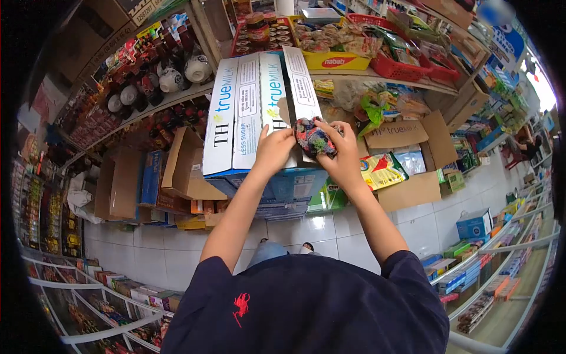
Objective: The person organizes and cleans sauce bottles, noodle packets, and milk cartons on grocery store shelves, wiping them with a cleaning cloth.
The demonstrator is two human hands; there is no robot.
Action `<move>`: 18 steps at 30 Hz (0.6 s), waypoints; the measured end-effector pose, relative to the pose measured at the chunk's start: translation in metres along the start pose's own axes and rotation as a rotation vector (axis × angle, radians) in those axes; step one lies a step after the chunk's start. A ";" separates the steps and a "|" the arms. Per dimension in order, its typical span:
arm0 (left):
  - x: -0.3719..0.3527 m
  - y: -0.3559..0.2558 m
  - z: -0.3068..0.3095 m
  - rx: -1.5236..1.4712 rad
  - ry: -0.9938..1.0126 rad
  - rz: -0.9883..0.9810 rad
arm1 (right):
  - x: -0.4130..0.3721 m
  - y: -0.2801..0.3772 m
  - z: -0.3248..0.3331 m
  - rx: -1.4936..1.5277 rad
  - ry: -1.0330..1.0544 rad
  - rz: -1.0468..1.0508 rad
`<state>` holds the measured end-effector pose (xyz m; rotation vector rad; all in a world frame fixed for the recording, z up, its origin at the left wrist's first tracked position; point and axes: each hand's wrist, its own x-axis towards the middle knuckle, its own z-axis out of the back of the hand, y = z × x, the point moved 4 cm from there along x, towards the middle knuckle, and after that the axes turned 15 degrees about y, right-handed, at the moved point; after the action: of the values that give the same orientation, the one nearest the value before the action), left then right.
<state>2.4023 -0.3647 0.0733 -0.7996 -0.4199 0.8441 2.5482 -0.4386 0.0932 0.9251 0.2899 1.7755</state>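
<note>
A dark, multicoloured knitted or fuzzy item (315, 138) with red, grey and green patches lies over the right part of a white and blue TH true MILK carton (247, 106). My right hand (342, 147) grips its right side, thumb and fingers pressed on it. At its left edge is my left hand (275, 150), fingers closed together at the item's side; the fingertips are partly hidden. Below my hands, the carton's blue front side shows.
Open cardboard boxes (187, 168) stand on the left, and another open box (407, 189) holds yellow packets on the right. Behind are a yellow tray (335, 61) and red baskets (401, 69). Stocked shelves line both sides. A person (526, 147) sits far right.
</note>
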 end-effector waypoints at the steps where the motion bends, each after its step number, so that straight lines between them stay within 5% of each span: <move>1: 0.000 0.001 -0.001 0.062 0.019 0.017 | 0.007 0.000 0.000 -0.001 0.005 0.010; 18: -0.009 -0.020 0.003 0.138 -0.060 -0.040 | 0.189 -0.080 -0.048 -0.577 -0.003 -0.036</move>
<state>2.4051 -0.3781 0.0898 -0.6385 -0.4242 0.8520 2.5444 -0.2281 0.0984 0.5021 -0.2037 1.6880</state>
